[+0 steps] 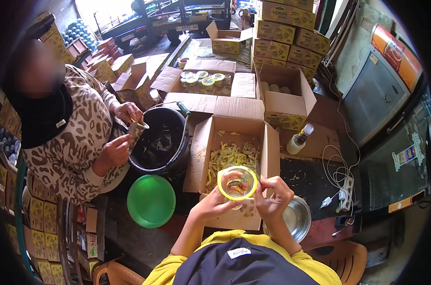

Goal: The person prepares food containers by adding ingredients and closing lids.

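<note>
My left hand (215, 205) is wrapped around a clear plastic jar (237, 187) with a yellow rim and a printed, coloured label. The jar's round end faces up towards me. At the right edge of that rim, the thumb and forefinger of my right hand (272, 194) pinch something thin and clear, hard to make out. Beneath both hands stands an open cardboard box (270, 149). Curled yellow-green scraps (229, 156) cover much of its bottom.
A co-worker (80, 135) at left holds a similar jar (135, 135) over a black bucket (158, 139). Nearby are a green basin (151, 201), a metal bowl (297, 219), a box of lidded jars (204, 80), a bottle (297, 142) and a power strip (346, 192) with loose cable.
</note>
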Tool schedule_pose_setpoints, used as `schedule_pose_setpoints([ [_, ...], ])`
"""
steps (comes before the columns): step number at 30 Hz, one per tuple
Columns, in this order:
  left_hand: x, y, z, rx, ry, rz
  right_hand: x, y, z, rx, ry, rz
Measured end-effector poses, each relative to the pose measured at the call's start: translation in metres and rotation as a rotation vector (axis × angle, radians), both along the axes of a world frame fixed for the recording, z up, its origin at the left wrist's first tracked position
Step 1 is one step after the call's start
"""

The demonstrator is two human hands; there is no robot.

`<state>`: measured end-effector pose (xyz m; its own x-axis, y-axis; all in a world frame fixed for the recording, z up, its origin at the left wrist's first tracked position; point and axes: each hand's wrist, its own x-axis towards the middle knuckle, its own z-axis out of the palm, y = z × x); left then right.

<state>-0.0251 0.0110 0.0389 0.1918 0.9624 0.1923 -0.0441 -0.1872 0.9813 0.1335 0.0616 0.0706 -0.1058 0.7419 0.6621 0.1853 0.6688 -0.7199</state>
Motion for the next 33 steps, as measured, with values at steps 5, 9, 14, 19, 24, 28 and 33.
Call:
schedule_pose_setpoints([
  [5, -0.004, -0.002, -0.002, 0.031, 0.096, 0.042, -0.002, -0.004, 0.001, 0.003, -0.015, -0.018],
  [9, -0.004, -0.006, 0.000, -0.003, -0.012, 0.092, -0.006, -0.007, 0.001, -0.001, 0.012, 0.016],
  [14, -0.005, -0.007, 0.005, 0.015, 0.021, 0.028, -0.006, -0.003, 0.004, -0.010, 0.011, 0.025],
  [19, -0.001, -0.003, 0.000, 0.062, -0.176, 0.058, -0.006, -0.008, 0.008, -0.026, 0.054, 0.030],
  [24, 0.008, -0.003, 0.003, 0.094, -0.164, 0.120, -0.005, -0.015, 0.010, -0.038, 0.048, 0.026],
  [28, 0.007, -0.004, 0.003, 0.047, -0.206, 0.094, -0.001, -0.020, 0.008, -0.030, 0.026, 0.025],
  [33, 0.006, -0.007, 0.006, 0.074, -0.081, 0.094, -0.001, -0.018, 0.008, 0.001, 0.005, 0.031],
])
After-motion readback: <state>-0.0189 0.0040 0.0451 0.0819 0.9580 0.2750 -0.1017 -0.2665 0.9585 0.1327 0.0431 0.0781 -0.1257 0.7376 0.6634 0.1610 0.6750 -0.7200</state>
